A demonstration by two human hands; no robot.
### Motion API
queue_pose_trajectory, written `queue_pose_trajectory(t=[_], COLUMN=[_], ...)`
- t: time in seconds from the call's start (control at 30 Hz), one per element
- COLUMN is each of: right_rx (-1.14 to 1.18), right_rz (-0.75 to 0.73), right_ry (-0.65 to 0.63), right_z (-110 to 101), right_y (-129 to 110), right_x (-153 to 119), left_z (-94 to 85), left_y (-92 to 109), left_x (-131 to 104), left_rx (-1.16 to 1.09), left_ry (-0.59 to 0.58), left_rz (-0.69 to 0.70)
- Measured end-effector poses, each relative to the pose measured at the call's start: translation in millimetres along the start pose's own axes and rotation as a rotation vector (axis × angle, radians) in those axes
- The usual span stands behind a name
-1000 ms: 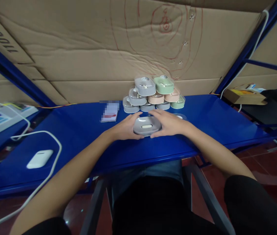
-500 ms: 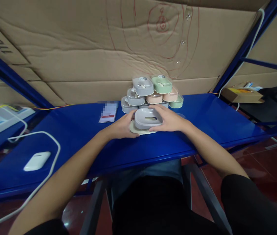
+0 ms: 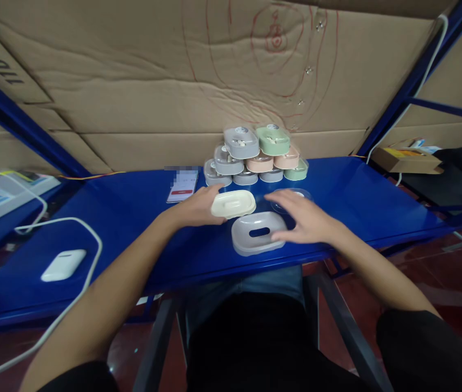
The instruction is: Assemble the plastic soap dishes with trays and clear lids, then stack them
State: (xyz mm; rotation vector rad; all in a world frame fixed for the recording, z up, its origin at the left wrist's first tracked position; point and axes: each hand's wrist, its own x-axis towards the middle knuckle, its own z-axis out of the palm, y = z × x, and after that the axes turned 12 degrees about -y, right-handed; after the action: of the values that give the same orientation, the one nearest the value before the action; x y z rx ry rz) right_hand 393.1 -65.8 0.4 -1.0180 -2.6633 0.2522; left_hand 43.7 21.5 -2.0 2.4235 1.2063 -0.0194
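My left hand grips the left end of a cream oval tray with a raised rim, held just above the table. In front of it lies a grey oval dish with a long slot through its middle, on the table by the front edge. My right hand is at the dish's right side, fingers apart and nothing in it; its thumb is near the dish rim, and whether it touches I cannot tell. Partly hidden behind my right hand, a clear oval lid rests on the table.
Stacked at the back of the blue table are several grey, pink and green lidded boxes. A phone lies left of them. On the left are a white earbud case and a white cable. Cardboard walls the back.
The grey dish has come down onto the table, and my right hand has let go of it and moved right. My left hand still has the cream tray, now uncovered.
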Motion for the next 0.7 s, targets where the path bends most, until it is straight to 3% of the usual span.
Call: queue_pose_trajectory(t=[0.07, 0.13, 0.23, 0.33, 0.4, 0.5, 0.63, 0.7], right_rx=[-0.016, -0.023, 0.054, 0.105, 0.098, 0.098, 0.132, 0.128], right_rz=[0.127, 0.228, 0.281, 0.299, 0.286, 0.203, -0.001, -0.025], right_ry=[0.062, -0.010, -0.147, -0.132, -0.036, 0.095, 0.006, -0.064], right_z=[-18, -28, -27, -22, -25, -32, -22, -10], right_y=[27, 59, 100, 114, 105, 71, 11, -12], right_x=[-6, -12, -17, -19, -19, -15, -2, 6], left_z=[-0.7, -0.6, 1.1, 3.4, 4.4, 5.3, 4.7, 3.7], left_y=[0, -1, -5, -9, -11, -13, -11, -9], left_x=[0, 1, 2, 4, 4, 5, 6, 5], left_rx=[0.000, -0.003, -0.033, -0.058, -0.058, -0.067, -0.079, -0.071], left_ry=[-0.007, -0.009, 0.017, 0.045, 0.056, 0.071, 0.064, 0.059], left_rz=[-0.011, -0.010, 0.025, 0.039, 0.057, 0.086, 0.061, 0.056])
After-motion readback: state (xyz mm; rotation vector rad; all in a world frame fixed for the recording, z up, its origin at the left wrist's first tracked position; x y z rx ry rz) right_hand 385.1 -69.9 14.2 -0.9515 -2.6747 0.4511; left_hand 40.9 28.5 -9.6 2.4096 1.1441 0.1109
